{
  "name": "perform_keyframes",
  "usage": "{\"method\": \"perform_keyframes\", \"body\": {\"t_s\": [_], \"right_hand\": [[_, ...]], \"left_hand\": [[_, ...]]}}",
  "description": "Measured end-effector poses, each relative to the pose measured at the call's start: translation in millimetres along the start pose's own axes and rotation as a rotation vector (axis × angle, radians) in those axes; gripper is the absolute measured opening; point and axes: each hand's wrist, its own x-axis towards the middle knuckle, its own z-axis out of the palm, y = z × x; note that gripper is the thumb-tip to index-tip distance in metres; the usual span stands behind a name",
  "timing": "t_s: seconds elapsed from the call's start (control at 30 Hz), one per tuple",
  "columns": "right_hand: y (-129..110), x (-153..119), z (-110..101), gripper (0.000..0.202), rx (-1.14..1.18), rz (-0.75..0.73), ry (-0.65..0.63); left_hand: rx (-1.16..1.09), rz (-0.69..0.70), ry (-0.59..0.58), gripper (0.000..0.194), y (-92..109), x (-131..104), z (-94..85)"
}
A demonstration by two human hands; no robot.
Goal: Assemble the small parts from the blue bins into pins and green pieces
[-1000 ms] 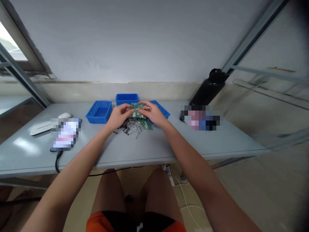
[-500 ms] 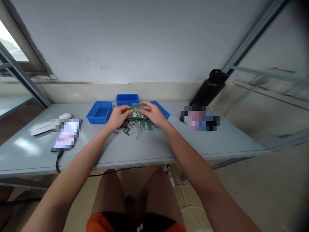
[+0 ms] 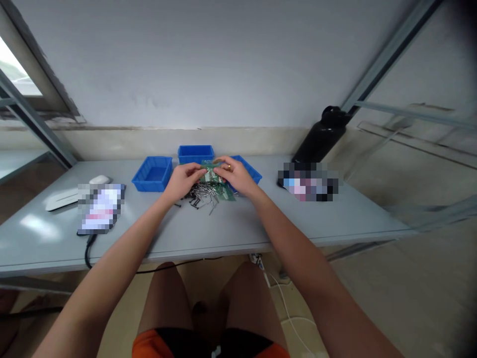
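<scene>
— Head view: where lies the plastic bag (image 3: 211, 177)?
— Centre of frame, just above loose screws (image 3: 204, 192), pinched between fingertips of the left hand (image 3: 183, 181) and right hand (image 3: 236, 174); neither nearer, long axis indeterminable.
— Edges?
— Blue tray (image 3: 149, 186) beside the left hand; table (image 3: 223, 231) surface extends below the screws to its front edge.

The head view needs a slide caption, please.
Left hand and right hand hold a green bag near loose metal fasteners.

Screws (image 3: 203, 193) lie before three bins (image 3: 152, 175) on the table (image 3: 223, 231).
</scene>
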Motion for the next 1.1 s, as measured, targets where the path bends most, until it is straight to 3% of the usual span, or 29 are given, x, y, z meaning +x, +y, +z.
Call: {"method": "perform_keyframes", "body": {"t_s": [1.1], "right_hand": [[-0.8, -0.3, 0.6, 0.031, -0.022, 0.012, 0.025]], "left_hand": [[0.008, 0.006, -0.007, 0.023, -4.8, 0.5, 0.4]]}}
